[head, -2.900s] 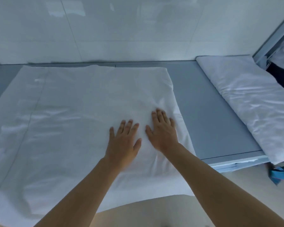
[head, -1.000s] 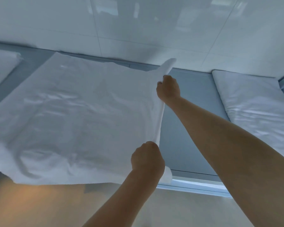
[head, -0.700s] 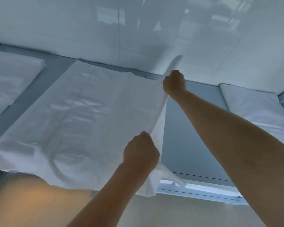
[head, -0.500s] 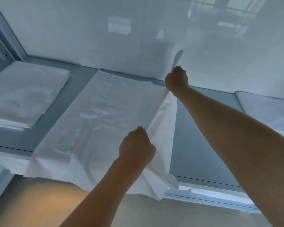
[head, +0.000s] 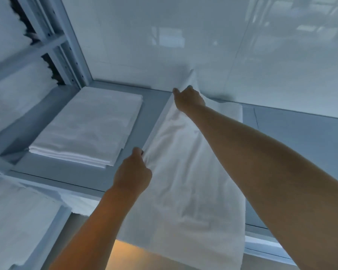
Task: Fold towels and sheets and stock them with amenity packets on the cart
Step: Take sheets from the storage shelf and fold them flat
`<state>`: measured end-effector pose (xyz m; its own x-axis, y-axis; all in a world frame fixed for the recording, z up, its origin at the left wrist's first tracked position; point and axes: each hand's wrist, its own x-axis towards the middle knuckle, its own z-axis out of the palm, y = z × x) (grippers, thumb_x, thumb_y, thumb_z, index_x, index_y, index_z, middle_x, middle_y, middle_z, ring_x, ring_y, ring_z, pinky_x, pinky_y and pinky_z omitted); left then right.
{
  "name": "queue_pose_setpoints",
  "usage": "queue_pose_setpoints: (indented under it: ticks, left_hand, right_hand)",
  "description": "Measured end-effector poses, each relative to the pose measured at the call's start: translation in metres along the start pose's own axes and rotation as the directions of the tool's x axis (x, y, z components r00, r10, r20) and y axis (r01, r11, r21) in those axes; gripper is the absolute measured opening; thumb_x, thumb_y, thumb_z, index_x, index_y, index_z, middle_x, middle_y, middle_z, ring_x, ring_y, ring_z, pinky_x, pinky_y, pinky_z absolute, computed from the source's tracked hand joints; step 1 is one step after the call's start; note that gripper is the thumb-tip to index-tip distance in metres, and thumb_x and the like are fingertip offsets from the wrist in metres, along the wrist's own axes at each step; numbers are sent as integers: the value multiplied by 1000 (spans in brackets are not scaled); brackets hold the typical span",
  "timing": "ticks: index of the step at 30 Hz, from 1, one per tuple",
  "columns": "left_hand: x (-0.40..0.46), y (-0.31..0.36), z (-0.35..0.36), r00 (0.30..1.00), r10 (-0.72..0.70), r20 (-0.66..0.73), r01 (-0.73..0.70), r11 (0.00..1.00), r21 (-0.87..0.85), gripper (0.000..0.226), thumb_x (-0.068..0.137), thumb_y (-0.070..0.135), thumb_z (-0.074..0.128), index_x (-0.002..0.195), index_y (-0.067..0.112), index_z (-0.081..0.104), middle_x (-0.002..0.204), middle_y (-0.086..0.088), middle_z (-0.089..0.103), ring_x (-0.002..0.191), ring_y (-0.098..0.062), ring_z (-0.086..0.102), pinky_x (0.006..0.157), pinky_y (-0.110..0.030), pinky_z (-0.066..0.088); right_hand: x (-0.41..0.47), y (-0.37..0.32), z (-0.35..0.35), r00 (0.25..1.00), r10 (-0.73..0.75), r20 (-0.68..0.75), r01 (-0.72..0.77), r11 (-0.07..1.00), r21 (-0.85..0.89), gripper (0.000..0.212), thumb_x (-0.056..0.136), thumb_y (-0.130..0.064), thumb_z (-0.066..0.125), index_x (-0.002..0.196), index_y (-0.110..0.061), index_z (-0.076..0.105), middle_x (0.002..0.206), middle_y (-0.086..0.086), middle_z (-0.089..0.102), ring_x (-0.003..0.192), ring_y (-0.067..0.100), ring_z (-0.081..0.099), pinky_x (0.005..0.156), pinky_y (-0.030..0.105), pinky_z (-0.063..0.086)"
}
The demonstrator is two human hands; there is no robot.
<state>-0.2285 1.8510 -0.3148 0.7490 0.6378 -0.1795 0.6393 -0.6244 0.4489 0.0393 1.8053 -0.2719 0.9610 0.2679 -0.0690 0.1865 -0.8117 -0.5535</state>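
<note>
Rack: at your far left a pale metal shelving frame (head: 53, 45) stands against the wall, its bays stuffed with soft white linen (head: 6, 88).
Table: a smooth grey-blue surface (head: 293, 137) runs from the rack along the wall, with a lighter front edge.
Wall: glossy white panels (head: 242, 45) rise behind it, showing faint window reflections.
Folded stack: flat, square-cornered white sheets (head: 88, 127) lie on the table left of your hands, layered edges facing you.
Left hand: your left hand (head: 133, 174) is curled into a fist, pinching the near left edge of the sheet.
Sheet: the thin, creased white sheet (head: 185, 182) lies doubled on the table between your arms, its near end hanging over the front edge.
Right hand: your right hand (head: 188, 98) grips the sheet's far edge near the wall, a corner sticking up above the knuckles.
</note>
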Motion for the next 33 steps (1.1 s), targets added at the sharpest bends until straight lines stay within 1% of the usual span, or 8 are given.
queue_pose_setpoints:
  ticks: [4,8,11,14,16,27,30,33]
  left_hand:
    - [5,-63,56,992,74,105,-102,949,299,65,95,10,47,155,23,25,142,-9,40,124,-30,48,93,-40,49]
    - [-17,-88,90,970,238,41,-234,884,405,77,82,1,61,154,18,43,150,-8,48,125,-34,52,89,-46,51]
    - [-20,-84,95,973,228,-43,-198,911,363,71,78,-4,63,145,15,54,141,-8,57,117,-35,56,84,-47,52]
    - [-15,-58,95,993,102,-55,-91,981,172,49,96,18,55,144,18,49,137,-6,52,121,-30,47,91,-46,48]
    - [-15,-41,96,997,50,-57,-45,995,90,51,100,30,54,147,17,43,138,-9,47,125,-31,44,95,-45,47]
    - [-68,17,141,988,156,-14,-156,974,-164,61,100,22,58,155,17,34,143,-5,48,130,-27,46,105,-39,40]
    - [-76,28,148,994,107,24,-102,983,-155,60,99,31,59,152,16,34,138,-5,52,126,-27,52,101,-38,44]
    - [-85,28,149,997,43,67,-40,998,-45,50,99,41,55,140,16,43,118,-3,61,113,-27,61,88,-36,47]
  right_hand:
    - [-40,74,81,988,76,135,-31,951,-308,62,101,-55,31,150,-17,36,153,9,39,140,34,36,110,56,30]
    - [-73,173,105,991,-126,52,137,909,-395,67,102,-51,27,161,-19,23,170,5,18,156,28,14,123,53,16]
    - [-72,188,105,976,-208,61,216,897,-386,69,100,-54,26,161,-22,23,170,3,18,157,24,14,124,50,16]
    - [-72,188,104,973,-216,75,229,897,-377,68,101,-53,28,162,-22,22,170,3,16,157,24,13,125,50,15]
    - [-75,191,100,972,-226,65,233,900,-367,67,102,-51,30,161,-22,22,170,4,16,157,25,13,124,49,15]
    - [-69,281,41,971,-232,51,232,882,-410,70,102,-57,26,163,-25,18,171,-2,13,157,18,12,126,44,15]
    - [-67,295,27,978,-196,78,210,869,-448,70,101,-56,26,163,-25,18,171,-3,13,157,17,12,125,43,16]
    - [-64,265,26,991,-131,35,132,865,-484,60,98,-46,40,147,-13,43,155,12,38,143,32,36,111,49,35]
